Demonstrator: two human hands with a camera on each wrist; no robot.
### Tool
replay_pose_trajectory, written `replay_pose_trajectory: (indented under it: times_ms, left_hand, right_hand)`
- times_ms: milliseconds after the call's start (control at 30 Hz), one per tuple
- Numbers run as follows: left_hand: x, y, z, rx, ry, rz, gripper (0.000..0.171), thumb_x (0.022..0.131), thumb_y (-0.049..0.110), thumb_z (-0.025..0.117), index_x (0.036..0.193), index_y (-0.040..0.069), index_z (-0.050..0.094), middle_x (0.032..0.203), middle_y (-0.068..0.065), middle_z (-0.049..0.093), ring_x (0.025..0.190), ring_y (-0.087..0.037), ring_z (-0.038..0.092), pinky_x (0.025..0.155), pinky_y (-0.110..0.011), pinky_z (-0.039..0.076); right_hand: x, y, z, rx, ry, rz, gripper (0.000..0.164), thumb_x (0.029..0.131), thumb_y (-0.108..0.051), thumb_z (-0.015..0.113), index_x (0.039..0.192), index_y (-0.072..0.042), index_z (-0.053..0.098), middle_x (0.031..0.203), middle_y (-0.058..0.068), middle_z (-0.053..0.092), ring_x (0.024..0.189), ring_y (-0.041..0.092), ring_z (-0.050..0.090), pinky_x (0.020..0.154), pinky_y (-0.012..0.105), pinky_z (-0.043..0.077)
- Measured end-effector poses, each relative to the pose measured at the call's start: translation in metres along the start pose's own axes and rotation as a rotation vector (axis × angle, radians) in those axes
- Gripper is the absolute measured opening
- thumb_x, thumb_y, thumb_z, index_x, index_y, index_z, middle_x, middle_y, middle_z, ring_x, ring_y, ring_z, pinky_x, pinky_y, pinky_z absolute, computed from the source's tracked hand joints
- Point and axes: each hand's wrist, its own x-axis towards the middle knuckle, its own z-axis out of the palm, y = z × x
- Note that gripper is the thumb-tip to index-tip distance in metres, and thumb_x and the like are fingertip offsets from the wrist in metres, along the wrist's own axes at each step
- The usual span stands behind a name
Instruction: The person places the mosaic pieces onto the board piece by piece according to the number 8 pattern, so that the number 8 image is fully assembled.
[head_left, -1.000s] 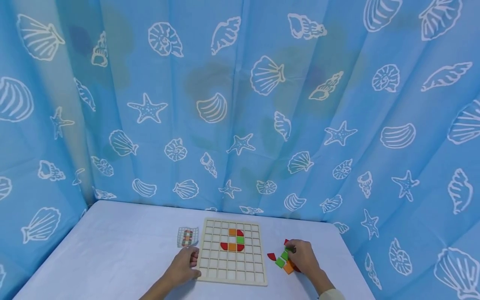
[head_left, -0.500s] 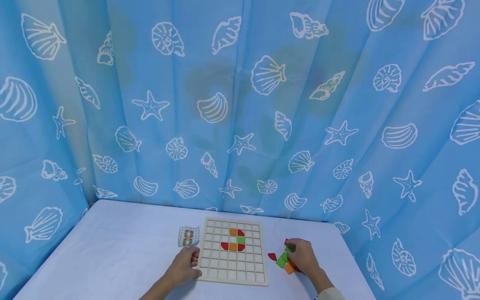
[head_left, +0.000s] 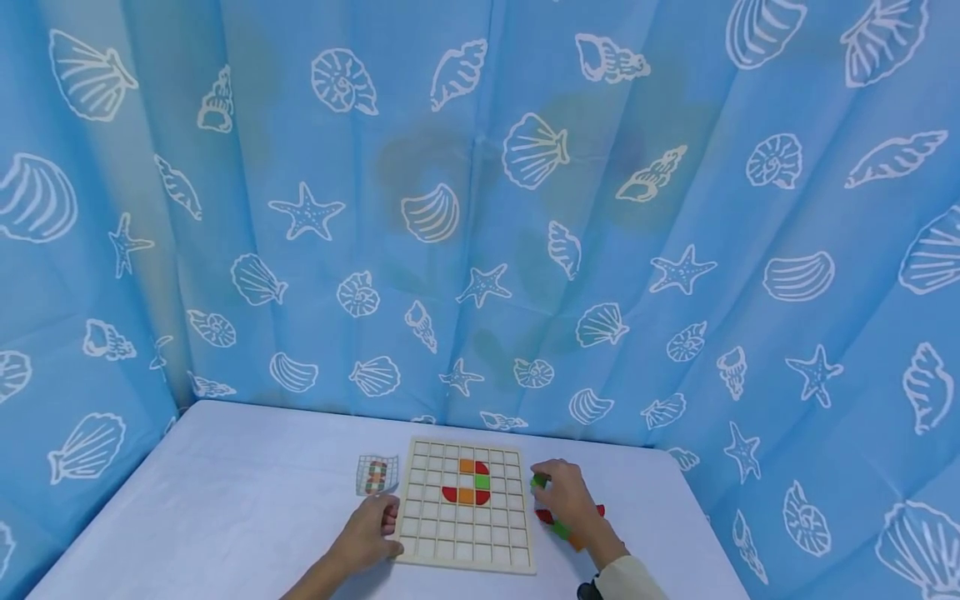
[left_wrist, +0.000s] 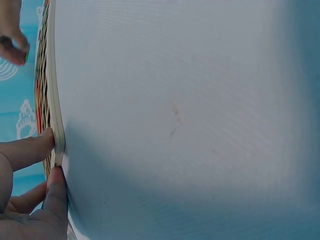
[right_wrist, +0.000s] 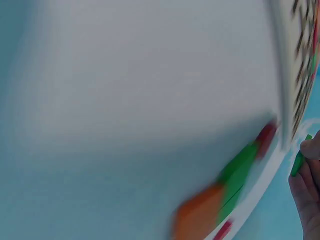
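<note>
A pale wooden grid board [head_left: 465, 533] lies flat on the table, with red, orange and green tiles [head_left: 467, 497] set in some of its squares. My left hand [head_left: 365, 533] holds the board at its left edge; the left wrist view shows fingertips [left_wrist: 56, 176] right at the rim. Between thumb and fingers, my right hand [head_left: 567, 498] pinches a green square tile [right_wrist: 298, 162], raised beside the board's right edge. Below that hand, loose red, green and orange tiles [right_wrist: 237, 172] lie on the table, partly hidden by it in the head view.
A small card [head_left: 377, 474] with a printed grid and coloured pattern lies left of the board, one corner curled. The white table [head_left: 262, 475] reaches back to a blue curtain [head_left: 480, 208] with shell drawings, which also closes both sides.
My right hand has lifted a green tile from the loose pieces and moved left toward the board. The left hand stays at the board's edge.
</note>
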Motion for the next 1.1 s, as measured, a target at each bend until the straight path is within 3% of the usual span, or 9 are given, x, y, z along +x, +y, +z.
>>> replay_pose_trajectory:
  times_ms: [267, 533, 767, 1100]
  left_hand:
    - [-0.003, -0.003, -0.001, -0.015, 0.004, 0.045, 0.065, 0.064, -0.007, 0.083, 0.119, -0.018, 0.051, 0.096, -0.008, 0.051, 0.087, -0.020, 0.053, 0.077, -0.032, 0.052]
    - [0.002, -0.004, -0.003, 0.015, 0.001, 0.007, 0.065, 0.064, -0.005, 0.083, 0.120, -0.015, 0.052, 0.097, -0.007, 0.052, 0.088, -0.019, 0.053, 0.079, -0.033, 0.052]
    - [0.010, -0.007, -0.008, -0.016, -0.008, 0.051, 0.064, 0.063, -0.008, 0.082, 0.118, -0.018, 0.051, 0.096, -0.008, 0.052, 0.087, -0.019, 0.054, 0.076, -0.029, 0.052]
    - [0.019, -0.012, -0.017, 0.001, -0.008, 0.090, 0.062, 0.062, -0.008, 0.082, 0.116, -0.016, 0.053, 0.095, -0.008, 0.051, 0.086, -0.019, 0.054, 0.074, -0.028, 0.051]
  right_hand:
    - [0.008, -0.045, 0.027, 0.042, -0.019, -0.211, 0.031, 0.082, -0.009, 0.075, 0.113, -0.006, 0.073, 0.110, 0.005, 0.069, 0.104, 0.021, 0.061, 0.090, 0.041, 0.053]
    - [0.021, -0.076, 0.045, 0.036, -0.062, -0.422, 0.027, 0.083, -0.005, 0.072, 0.110, -0.004, 0.073, 0.106, 0.005, 0.070, 0.101, 0.018, 0.063, 0.086, 0.037, 0.055]
    - [0.037, -0.094, 0.056, 0.035, -0.095, -0.433, 0.028, 0.084, -0.006, 0.071, 0.112, -0.004, 0.073, 0.109, 0.004, 0.070, 0.106, 0.018, 0.063, 0.091, 0.037, 0.053]
    - [0.050, -0.101, 0.068, 0.086, -0.144, -0.266, 0.026, 0.084, -0.004, 0.074, 0.109, -0.009, 0.075, 0.109, 0.001, 0.070, 0.105, 0.018, 0.062, 0.091, 0.038, 0.053]
